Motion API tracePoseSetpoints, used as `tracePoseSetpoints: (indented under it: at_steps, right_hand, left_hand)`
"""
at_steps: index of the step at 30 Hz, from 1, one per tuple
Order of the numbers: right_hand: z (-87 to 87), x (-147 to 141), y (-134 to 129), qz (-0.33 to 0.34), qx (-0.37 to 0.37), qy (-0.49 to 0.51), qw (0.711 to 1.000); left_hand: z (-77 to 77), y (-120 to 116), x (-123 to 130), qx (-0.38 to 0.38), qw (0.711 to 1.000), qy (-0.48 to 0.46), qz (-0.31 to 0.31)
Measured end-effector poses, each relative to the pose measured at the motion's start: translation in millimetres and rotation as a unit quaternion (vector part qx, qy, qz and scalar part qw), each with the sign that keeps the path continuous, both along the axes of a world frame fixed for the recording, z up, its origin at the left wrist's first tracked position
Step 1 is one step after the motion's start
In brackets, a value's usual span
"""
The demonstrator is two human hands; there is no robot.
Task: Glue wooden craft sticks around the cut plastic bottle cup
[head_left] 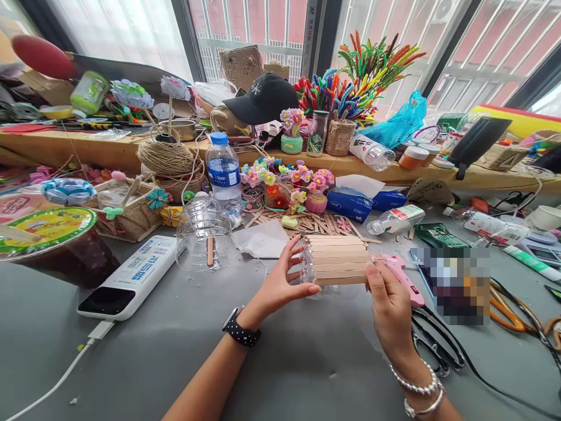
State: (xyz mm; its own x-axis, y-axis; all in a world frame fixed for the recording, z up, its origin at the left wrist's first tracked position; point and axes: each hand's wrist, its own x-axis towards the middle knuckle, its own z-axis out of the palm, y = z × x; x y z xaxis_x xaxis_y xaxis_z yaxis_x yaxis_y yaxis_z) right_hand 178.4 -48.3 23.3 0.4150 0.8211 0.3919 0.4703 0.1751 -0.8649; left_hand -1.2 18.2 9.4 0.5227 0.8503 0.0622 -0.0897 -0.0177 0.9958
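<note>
A clear plastic bottle piece covered with a row of pale wooden craft sticks (337, 261) is held level above the grey table. My left hand (287, 279) grips its left end, the thumb in front and the fingers curled behind. At the right end, my right hand (388, 298) pinches the stick tips between thumb and fingers. Clear plastic shows past the sticks on the left. Just behind my right hand lies a pink glue gun (405, 280), partly hidden by it. A cut clear plastic bottle part (204, 234) with one stick on it stands to the left.
Loose craft sticks (324, 224) lie scattered at the back. A white power bank (131, 278) and a drink cup (56, 245) are at left, a water bottle (223, 172) behind. Black-handled scissors (432, 345) and orange-handled scissors (508, 313) lie at right. A crowded wooden ledge (263, 153) runs behind.
</note>
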Motion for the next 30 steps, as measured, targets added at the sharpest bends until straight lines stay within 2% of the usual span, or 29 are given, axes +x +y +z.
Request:
tracePoseSetpoints:
  at_steps: [5,9,15,20,25,30]
  right_hand:
    - [-0.6,1.6,1.0,-0.005,-0.027,-0.008,1.000]
    - [-0.6,2.2,1.1,-0.022,-0.021,-0.037,0.999]
    - [-1.7,1.4,0.4,-0.075,-0.028,-0.070,0.994]
    - [-3.1,0.0,1.3,-0.086,-0.026,-0.069,0.994]
    - [-1.7,0.1,1.5,-0.068,-0.010,-0.061,0.996]
    - [-1.6,-0.4,-1.4,0.014,0.012,0.022,1.000]
  left_hand:
    - [3.4,-2.0,1.4,-0.019,0.999,0.010,0.026]
    - [3.5,-2.0,3.1,-0.037,0.998,0.010,0.040]
    - [2.4,-1.9,4.8,-0.039,0.998,0.010,0.043]
    - [3.3,-3.6,5.7,-0.034,0.999,0.006,0.041]
    - [4.3,-1.7,3.0,-0.029,0.999,0.009,0.040]
    - [5.7,2.0,-3.0,-0.072,0.997,-0.037,-0.007]
